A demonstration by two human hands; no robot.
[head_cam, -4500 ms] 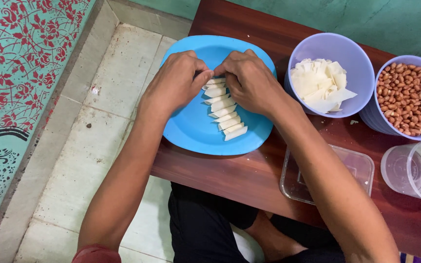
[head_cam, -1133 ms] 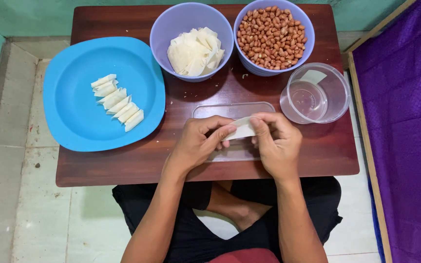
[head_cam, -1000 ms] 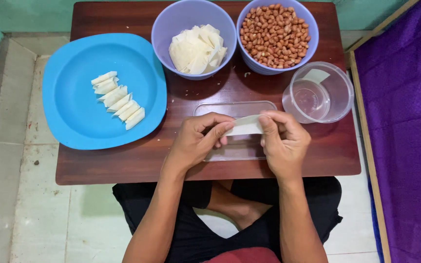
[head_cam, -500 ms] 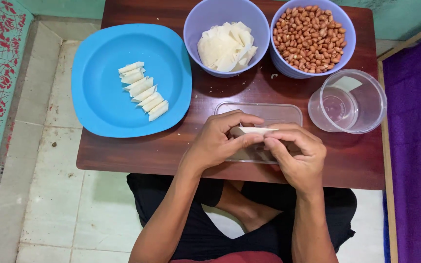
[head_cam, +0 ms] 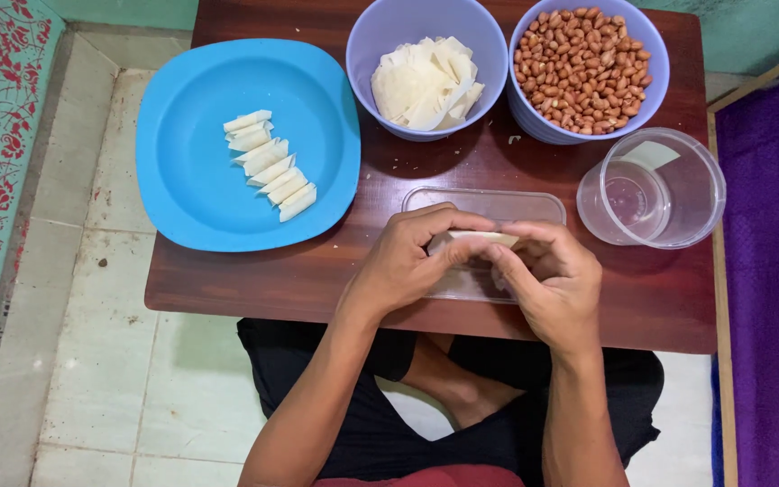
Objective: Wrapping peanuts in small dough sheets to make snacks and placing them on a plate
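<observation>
Wrapper (head_cam: 482, 238), a pale strip of dough, sits pinched between both our hands just above the near half of a clear tray (head_cam: 484, 206) on the table (head_cam: 317, 280). Our left hand (head_cam: 405, 261) closes on its left end with thumb and fingertips; our right hand (head_cam: 552, 275) closes on its right end, the fingers curled under it. We cannot tell whether anything is rolled inside the strip. The two hands touch at the fingertips and cover most of the tray, of which only the far rim shows.

At 2 o'clock from the hands, near the tray, stands a clear tub (head_cam: 655, 189) with a small pale scrap resting inside against its wall. At 12 o'clock we see a lilac bowl (head_cam: 380, 27) heaped with loose white wrappers (head_cam: 426, 83). Just beside it, at 1 o'clock, a second lilac bowl (head_cam: 655, 63) holds peanuts (head_cam: 581, 68) with their reddish skins on; the two bowls touch or nearly touch. At 10 o'clock lies a blue plate (head_cam: 191, 189), its left edge overhanging the table, and on it a slanted row of finished rolls (head_cam: 268, 162), packed side by side.

Our crossed legs show under the near edge of the table. Tiled floor (head_cam: 92, 361) lies at 8 o'clock, a purple cloth (head_cam: 773, 271) at 3 o'clock.
</observation>
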